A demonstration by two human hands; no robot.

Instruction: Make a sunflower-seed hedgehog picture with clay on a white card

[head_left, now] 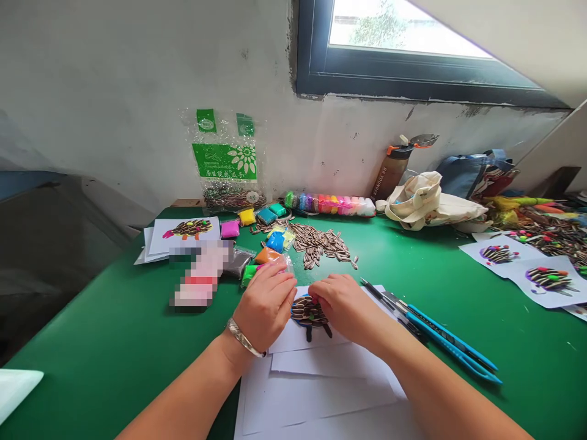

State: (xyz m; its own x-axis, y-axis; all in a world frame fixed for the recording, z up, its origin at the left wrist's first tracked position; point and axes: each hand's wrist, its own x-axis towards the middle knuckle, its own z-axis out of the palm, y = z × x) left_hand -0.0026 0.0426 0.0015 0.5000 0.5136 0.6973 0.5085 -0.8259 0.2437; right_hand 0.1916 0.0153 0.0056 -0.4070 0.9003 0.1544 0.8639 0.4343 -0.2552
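My left hand [269, 300] lies palm down with fingers stretched out and close together, its side by the left edge of a sunflower-seed animal picture [306, 311]. The picture has striped seeds, a blue clay rim, a green dot and two dark legs, on white paper [293, 342]. My right hand [342, 302] is closed in a pinch over the picture's upper right. A small bit of red clay [314, 299] shows at its fingertips; the rest is hidden. Just beyond my left hand lie an orange clay packet [268, 255] and a green one [248, 275].
Loose sunflower seeds [321, 244] lie behind the hands, near a row of coloured clay packs [330, 204] and a seed bag [224, 159]. Blue tweezers [454, 342] and a pen [380, 293] are at right. Finished seed pictures [550, 278] lie far right, another [188, 231] left.
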